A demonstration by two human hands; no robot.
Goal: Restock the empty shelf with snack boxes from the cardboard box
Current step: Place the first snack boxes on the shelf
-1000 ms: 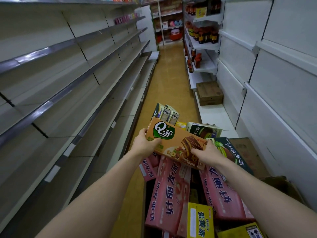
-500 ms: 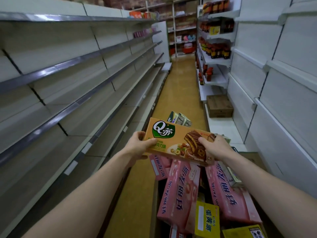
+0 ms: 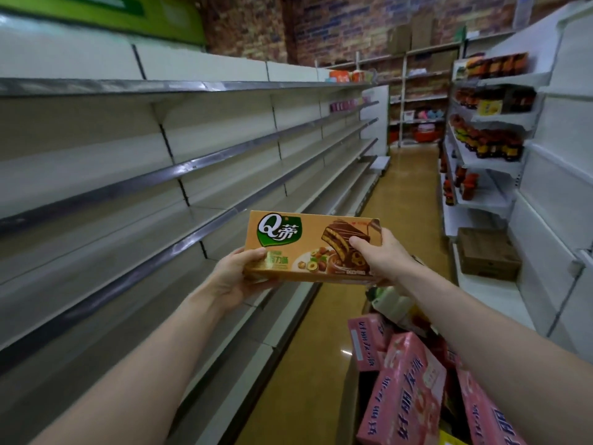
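I hold an orange snack box (image 3: 301, 239) with a green logo and a chocolate cake picture, level and face toward me, at mid-height in the aisle. My left hand (image 3: 236, 273) grips its lower left corner. My right hand (image 3: 382, 255) grips its right end, thumb on the front. Long bare white shelves (image 3: 179, 200) run along the left, just beside the box. Below right, the cardboard box (image 3: 354, 393) holds several pink snack boxes (image 3: 404, 390); its far part is hidden by my right arm.
Shelves on the right carry dark jars (image 3: 494, 146). A closed brown carton (image 3: 487, 253) sits on the right bottom shelf. The yellow-brown aisle floor (image 3: 407, 194) stretches ahead to far shelving against a brick wall.
Both hands have lifted the orange box up out of the cardboard box and levelled it. The view has tilted up, so more of the upper shelves and the brick wall show.
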